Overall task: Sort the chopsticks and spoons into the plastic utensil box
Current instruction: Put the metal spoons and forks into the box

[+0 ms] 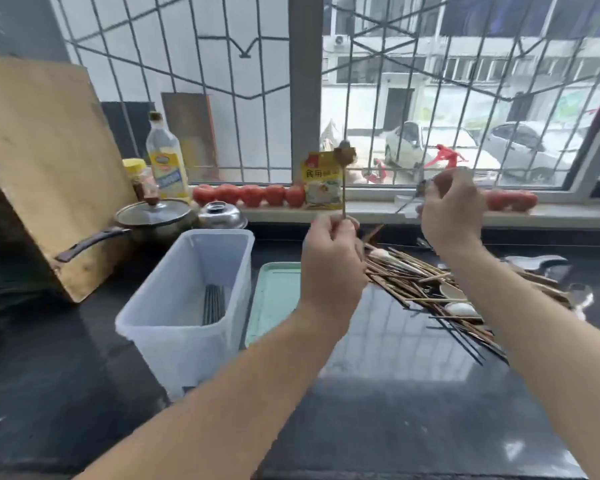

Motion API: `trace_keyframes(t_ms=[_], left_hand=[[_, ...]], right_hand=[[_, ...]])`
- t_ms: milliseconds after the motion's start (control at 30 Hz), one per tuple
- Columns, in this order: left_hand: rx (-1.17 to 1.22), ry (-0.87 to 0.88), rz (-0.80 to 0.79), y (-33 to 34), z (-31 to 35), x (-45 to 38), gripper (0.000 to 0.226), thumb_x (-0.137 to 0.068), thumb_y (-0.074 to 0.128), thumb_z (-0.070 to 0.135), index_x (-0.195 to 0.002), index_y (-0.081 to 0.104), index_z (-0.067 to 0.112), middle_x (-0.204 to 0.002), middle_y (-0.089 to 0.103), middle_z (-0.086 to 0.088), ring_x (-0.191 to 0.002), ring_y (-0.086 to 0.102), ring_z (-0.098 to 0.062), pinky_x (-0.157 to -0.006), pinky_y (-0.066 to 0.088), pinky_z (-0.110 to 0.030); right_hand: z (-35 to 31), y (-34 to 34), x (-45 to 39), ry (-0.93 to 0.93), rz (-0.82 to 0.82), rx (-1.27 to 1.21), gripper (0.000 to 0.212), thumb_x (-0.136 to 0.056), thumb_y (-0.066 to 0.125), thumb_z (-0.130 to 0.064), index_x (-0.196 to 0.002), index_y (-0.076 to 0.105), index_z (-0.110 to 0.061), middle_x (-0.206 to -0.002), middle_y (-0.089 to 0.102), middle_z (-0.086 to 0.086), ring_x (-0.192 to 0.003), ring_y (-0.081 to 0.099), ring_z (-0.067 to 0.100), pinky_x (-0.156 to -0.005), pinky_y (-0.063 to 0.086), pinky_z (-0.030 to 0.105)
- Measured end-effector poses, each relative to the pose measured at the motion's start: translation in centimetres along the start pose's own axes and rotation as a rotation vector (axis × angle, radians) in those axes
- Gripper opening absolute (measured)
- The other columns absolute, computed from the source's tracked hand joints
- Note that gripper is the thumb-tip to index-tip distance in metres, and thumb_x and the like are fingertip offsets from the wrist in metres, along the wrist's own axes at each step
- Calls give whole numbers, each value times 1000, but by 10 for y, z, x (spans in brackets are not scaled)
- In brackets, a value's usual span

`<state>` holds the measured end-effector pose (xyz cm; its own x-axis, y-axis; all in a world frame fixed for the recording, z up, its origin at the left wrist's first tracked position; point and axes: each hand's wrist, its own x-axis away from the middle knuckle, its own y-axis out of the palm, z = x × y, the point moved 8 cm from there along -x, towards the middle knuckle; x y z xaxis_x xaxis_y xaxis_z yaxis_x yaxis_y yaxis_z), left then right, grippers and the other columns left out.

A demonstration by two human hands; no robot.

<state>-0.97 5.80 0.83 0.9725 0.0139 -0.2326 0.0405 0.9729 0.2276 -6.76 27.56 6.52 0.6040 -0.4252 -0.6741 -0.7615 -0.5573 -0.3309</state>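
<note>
My left hand [331, 258] pinches the thin handle of a small spoon [344, 157] and holds it upright, bowl at the top. My right hand [452, 207], raised near the windowsill, grips a metal spoon [414, 195] that sticks out to the left, blurred. A translucent plastic utensil box [187, 299] stands on the black counter left of my hands, with dark chopsticks [213, 304] lying in its bottom. A heap of wooden and dark chopsticks [430, 292] with white and metal spoons [461, 308] lies on the counter beneath my right forearm.
A pale green tray [274, 296] lies flat between the box and the heap. A lidded pan [153, 216], a steel lid [220, 214], bottles and a big wooden board [39, 161] stand at the left. Tomatoes [250, 195] and a yellow packet [321, 185] line the windowsill.
</note>
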Motion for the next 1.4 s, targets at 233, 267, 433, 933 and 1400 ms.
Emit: trace_keyframes(t_ms=[233,267,433,933,1400], left_hand=[[-238,43,221,-216,103,-7,26,-108,44,9,-86,56,13,-57,53,0,-43,37,-14,-45,30,-25],[-251,-4,268,-242,99,-9,25,-108,43,10,-87,56,13,-59,52,0,-44,36,-13,-46,29,-25],[-269,-132,354,-308,71,-31,24,-109,38,8,-93,56,13,-65,52,-4,-45,36,-14,-44,32,-22],[-184,-242,276,-300,15,-81,24,-107,40,6,-96,61,10,-62,52,-1,-45,38,-15,-48,35,-27],[-202,-322,89,-249,24,-68,15,-107,41,4,-104,56,6,-70,66,-13,-48,59,-23,-48,54,-31]], right_hand=[[-154,142,46,-95,-335,-312,10,-98,62,-7,-105,66,-12,-82,67,-3,-71,69,17,-67,61,30],[-173,159,54,-152,-397,-284,14,-97,61,-5,-104,69,-14,-77,67,-7,-66,67,10,-64,58,23],[-224,261,122,-518,-974,44,22,-96,56,1,-110,72,-4,-85,65,0,-67,58,-1,-63,45,9],[-144,364,195,-749,-1462,1067,22,-99,61,-20,-116,73,-14,-100,71,-2,-87,60,17,-55,31,21],[-215,275,107,204,-1150,-472,32,-107,49,-30,-114,65,-3,-95,70,17,-69,63,26,-68,56,37]])
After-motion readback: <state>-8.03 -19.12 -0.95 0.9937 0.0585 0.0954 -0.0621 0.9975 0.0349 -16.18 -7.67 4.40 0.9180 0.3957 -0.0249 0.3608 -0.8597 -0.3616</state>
